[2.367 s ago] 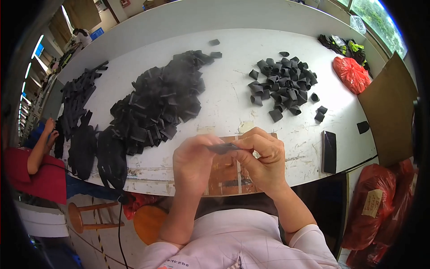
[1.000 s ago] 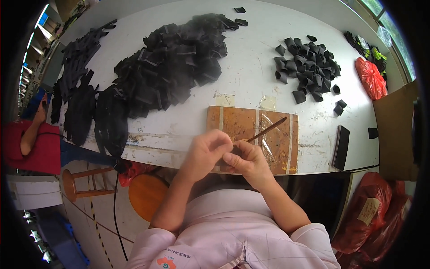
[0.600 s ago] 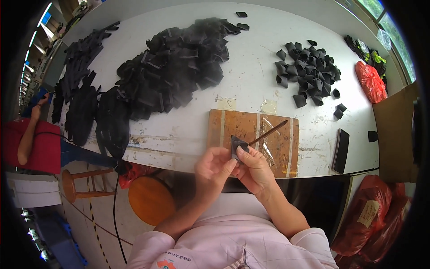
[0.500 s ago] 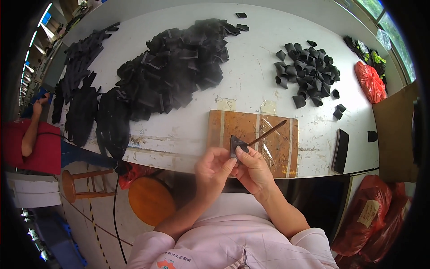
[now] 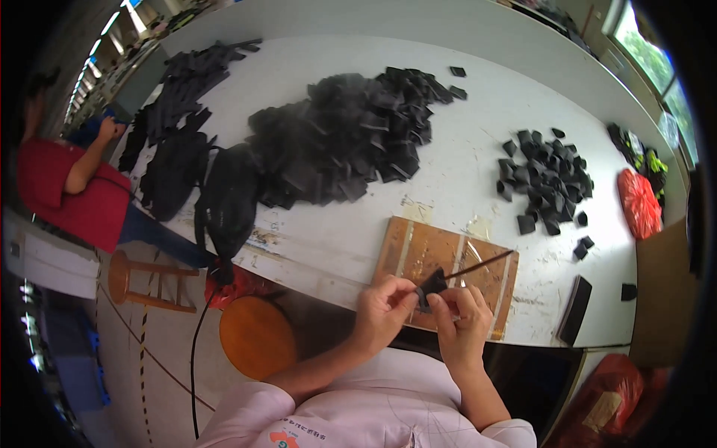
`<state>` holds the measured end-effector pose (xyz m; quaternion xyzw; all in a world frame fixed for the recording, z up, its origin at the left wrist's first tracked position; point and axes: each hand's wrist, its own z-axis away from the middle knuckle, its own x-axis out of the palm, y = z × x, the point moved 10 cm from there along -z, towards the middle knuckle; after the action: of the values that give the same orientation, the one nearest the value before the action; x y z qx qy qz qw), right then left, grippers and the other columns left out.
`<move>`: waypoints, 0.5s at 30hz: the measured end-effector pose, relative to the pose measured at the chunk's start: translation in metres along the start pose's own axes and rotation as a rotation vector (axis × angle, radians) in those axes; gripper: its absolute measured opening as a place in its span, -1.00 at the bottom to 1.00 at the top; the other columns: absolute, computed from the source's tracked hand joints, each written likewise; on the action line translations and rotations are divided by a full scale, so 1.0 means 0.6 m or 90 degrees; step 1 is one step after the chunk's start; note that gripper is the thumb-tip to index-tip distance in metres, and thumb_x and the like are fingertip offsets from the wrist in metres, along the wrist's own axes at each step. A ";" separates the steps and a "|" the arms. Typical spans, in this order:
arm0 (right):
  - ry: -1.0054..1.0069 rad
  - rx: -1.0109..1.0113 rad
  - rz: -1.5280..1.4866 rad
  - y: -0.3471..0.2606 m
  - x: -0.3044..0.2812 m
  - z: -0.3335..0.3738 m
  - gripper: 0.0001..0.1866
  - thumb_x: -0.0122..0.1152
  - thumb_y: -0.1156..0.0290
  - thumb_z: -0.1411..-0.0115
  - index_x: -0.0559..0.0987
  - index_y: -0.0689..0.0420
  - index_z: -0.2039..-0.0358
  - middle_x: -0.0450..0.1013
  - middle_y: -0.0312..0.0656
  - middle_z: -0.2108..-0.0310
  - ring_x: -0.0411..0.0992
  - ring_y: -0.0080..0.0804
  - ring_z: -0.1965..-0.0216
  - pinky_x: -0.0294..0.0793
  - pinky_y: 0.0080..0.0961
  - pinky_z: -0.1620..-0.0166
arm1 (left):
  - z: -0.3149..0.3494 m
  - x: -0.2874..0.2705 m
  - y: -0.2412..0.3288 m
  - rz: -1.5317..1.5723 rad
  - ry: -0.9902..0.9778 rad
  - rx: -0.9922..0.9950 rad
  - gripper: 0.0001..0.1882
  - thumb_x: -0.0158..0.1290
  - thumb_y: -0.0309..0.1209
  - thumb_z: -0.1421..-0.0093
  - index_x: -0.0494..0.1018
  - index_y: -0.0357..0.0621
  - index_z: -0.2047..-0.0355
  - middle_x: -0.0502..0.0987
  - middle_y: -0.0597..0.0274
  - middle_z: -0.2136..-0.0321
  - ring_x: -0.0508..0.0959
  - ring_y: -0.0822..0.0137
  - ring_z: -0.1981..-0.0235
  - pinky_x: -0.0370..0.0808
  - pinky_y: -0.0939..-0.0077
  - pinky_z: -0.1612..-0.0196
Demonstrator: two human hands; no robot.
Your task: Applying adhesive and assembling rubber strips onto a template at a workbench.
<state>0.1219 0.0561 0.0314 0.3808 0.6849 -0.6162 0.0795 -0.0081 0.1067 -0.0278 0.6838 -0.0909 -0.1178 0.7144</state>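
Observation:
Between my two hands is a small black fabric piece (image 5: 432,284), folded to a pointed corner at its top. My left hand (image 5: 384,315) pinches its left edge between thumb and fingertips. On the other side, my right hand (image 5: 461,322) grips its lower right edge with the thumb in front. A thin dark brown stick (image 5: 484,264) with a pointed end slants up to the right from my right hand; its near end is hidden by the fingers and the fabric. Both hands are over the near part of a worn brown wooden board (image 5: 429,243) with strips of tape on it.
A large heap of flat black pieces (image 5: 336,142) covers the table's middle left. Folded black pieces (image 5: 549,179) form a smaller pile at right. A black block (image 5: 574,310) and red bag (image 5: 639,203) are farther right. A co-worker in red (image 5: 71,190) and stools (image 5: 258,337) are at left.
The whole view has tilted, so the table and board appear lower and farther right. My hands still hold the black piece; the right-hand fingers are now more raised and bent.

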 end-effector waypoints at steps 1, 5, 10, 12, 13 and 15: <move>-0.027 0.023 -0.074 0.004 0.007 0.003 -0.84 0.26 0.46 0.07 0.48 0.23 0.50 0.30 -0.20 0.61 0.33 -0.43 0.59 0.31 -0.56 0.53 | 0.000 0.018 -0.011 0.041 -0.052 0.011 -0.91 0.04 -0.56 -0.05 0.40 -0.27 0.40 0.40 0.38 0.56 0.39 0.61 0.54 0.36 0.71 0.45; -0.009 0.023 -0.246 0.026 0.014 0.007 -0.91 0.22 0.57 0.06 0.51 0.27 0.48 0.35 -0.23 0.55 0.30 -0.56 0.59 0.25 -0.67 0.55 | 0.008 0.028 0.033 -0.029 -0.054 0.083 -0.90 0.08 -0.53 -0.03 0.41 -0.26 0.42 0.39 0.35 0.61 0.38 0.59 0.56 0.34 0.68 0.50; -0.015 -0.071 -0.077 -0.006 0.023 0.005 -0.93 0.17 0.61 0.07 0.49 0.24 0.49 0.35 -0.17 0.56 0.31 -0.47 0.61 0.24 -0.60 0.58 | 0.033 0.011 0.081 -0.173 0.106 0.315 -0.86 0.04 -0.64 0.07 0.37 -0.26 0.44 0.42 0.13 0.64 0.46 0.30 0.65 0.37 0.55 0.59; 0.038 -0.129 0.056 -0.025 0.021 0.011 -0.87 0.15 0.65 0.09 0.46 0.22 0.46 0.33 -0.14 0.59 0.30 -0.41 0.63 0.25 -0.54 0.59 | 0.028 0.006 0.071 -0.199 0.134 0.304 -0.86 0.02 -0.63 0.04 0.36 -0.24 0.42 0.44 0.21 0.63 0.46 0.40 0.64 0.36 0.58 0.60; 0.074 -0.146 0.067 -0.025 0.023 0.013 -0.92 0.09 0.65 0.09 0.43 0.26 0.51 0.27 -0.23 0.59 0.24 -0.47 0.62 0.17 -0.57 0.59 | 0.025 0.009 0.067 -0.203 0.148 0.307 -0.86 0.02 -0.63 0.04 0.36 -0.24 0.42 0.44 0.21 0.63 0.46 0.40 0.64 0.36 0.58 0.60; 0.083 -0.122 0.061 0.002 0.023 0.012 -0.92 0.07 0.65 0.10 0.42 0.26 0.51 0.26 -0.23 0.59 0.22 -0.46 0.62 0.17 -0.56 0.58 | -0.010 0.007 -0.007 0.200 0.099 -0.008 -0.88 0.00 -0.59 -0.01 0.34 -0.22 0.40 0.46 0.30 0.60 0.45 0.51 0.62 0.35 0.65 0.61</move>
<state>0.1104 0.0555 0.0211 0.4429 0.7255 -0.5172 0.1005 -0.0024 0.1111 -0.0326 0.6638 -0.1407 0.0482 0.7330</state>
